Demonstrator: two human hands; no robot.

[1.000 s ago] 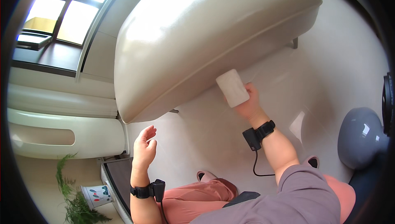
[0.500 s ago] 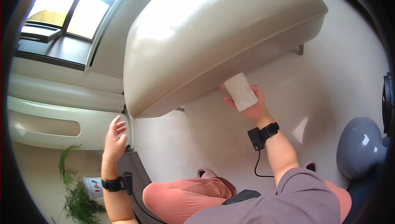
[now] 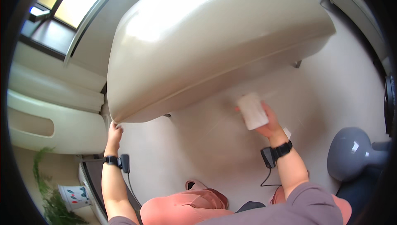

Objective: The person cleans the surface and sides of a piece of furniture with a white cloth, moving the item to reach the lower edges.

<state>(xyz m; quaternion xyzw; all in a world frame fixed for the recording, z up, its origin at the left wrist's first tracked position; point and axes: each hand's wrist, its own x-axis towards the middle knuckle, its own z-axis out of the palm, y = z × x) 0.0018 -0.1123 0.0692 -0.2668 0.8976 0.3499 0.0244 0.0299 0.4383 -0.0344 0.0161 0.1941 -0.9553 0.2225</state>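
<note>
A large cream leather-like ottoman with a glossy top and short dark legs fills the upper middle. My left hand is at its near left lower corner, fingers curled against the edge. My right hand holds an off-white rectangular pad above the floor, apart from the ottoman's front side. The pad is slightly blurred, and I cannot tell whether it is a sponge or a folded cloth. Each wrist wears a black strap with a small box and a cable.
Glossy pale floor lies between me and the ottoman. A rounded grey object stands at the right. To the left are a cream sofa-like piece with an oblong recess, a potted fern and a window.
My left hand has moved from free air to the ottoman's corner and closed there. My right hand, with the pad, has drawn nearer to me and slightly right. The view has shifted.
</note>
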